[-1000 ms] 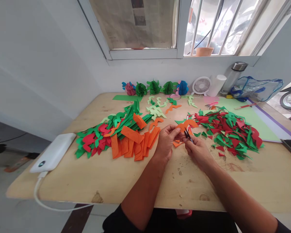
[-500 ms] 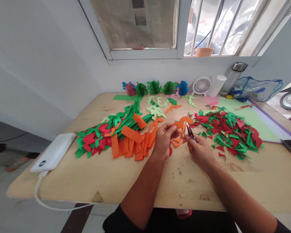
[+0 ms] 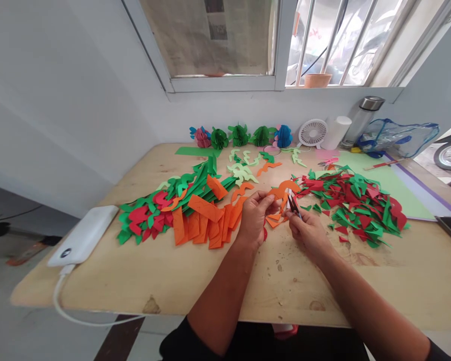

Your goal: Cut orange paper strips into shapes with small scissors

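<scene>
While pinching curved orange paper [image 3: 281, 188] in the left hand [image 3: 255, 213] above the pale wooden surface [image 3: 285, 286], holding dark-bladed scissors [image 3: 293, 204] in the right hand [image 3: 310, 230] with closed grips; could miscut through paper twisting or sagging.

Orange paper [image 3: 284, 186], dark scissors [image 3: 293, 205]

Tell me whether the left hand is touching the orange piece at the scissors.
Touching. The head view shows the left hand pinching the near-left end of the orange piece, with no gap between fingers and paper.
</scene>
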A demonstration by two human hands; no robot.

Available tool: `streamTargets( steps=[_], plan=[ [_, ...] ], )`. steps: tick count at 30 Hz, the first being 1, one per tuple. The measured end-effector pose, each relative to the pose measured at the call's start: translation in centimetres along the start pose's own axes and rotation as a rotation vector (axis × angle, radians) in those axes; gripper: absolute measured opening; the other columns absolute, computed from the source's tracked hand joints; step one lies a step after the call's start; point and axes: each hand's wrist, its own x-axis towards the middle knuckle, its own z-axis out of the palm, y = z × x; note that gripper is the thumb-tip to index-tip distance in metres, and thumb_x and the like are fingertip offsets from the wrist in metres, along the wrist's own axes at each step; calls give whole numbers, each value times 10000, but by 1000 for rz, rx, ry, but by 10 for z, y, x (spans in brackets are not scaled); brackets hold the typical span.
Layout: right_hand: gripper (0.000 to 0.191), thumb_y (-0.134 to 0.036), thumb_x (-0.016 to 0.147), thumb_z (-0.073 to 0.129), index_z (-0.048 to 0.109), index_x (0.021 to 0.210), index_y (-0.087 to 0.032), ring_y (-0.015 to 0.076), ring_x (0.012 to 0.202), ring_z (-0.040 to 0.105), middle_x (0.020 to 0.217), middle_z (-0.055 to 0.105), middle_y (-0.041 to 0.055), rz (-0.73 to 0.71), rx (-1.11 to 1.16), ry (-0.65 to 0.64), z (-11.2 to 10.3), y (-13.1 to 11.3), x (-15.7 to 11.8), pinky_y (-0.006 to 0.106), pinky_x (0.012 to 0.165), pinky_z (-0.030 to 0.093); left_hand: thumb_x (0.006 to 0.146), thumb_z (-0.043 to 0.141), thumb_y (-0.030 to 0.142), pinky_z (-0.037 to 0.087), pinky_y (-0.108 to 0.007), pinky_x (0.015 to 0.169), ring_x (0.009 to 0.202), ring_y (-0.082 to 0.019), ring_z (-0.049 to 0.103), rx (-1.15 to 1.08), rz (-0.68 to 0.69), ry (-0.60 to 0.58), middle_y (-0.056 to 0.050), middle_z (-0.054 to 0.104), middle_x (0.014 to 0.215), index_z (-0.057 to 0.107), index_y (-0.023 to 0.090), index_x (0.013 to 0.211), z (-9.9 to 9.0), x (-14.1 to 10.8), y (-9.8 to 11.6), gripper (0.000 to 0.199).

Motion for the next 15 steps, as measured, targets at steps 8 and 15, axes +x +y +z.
streamTargets(
  steps=[8,15],
  plan=[
    [317,-458,674,688,513,673,-194,47,381,186,435,317,-107,5,-29,-54,0,1,-2,227,379,97,610,725,268,453,-231,625,560,-93,579,26,1,-9,8,614,585,557,158,664,1,-1,-1,208],
    [324,-475,681,691,521,675,-200,55,395,177,447,296,-102,9,-42,-92,1,0,-4,238,390,91,609,730,278,456,-233,620,555,-98,577,31,-25,-40,-1,627,587,551,162,666,0,0,-5,221]
  ],
)
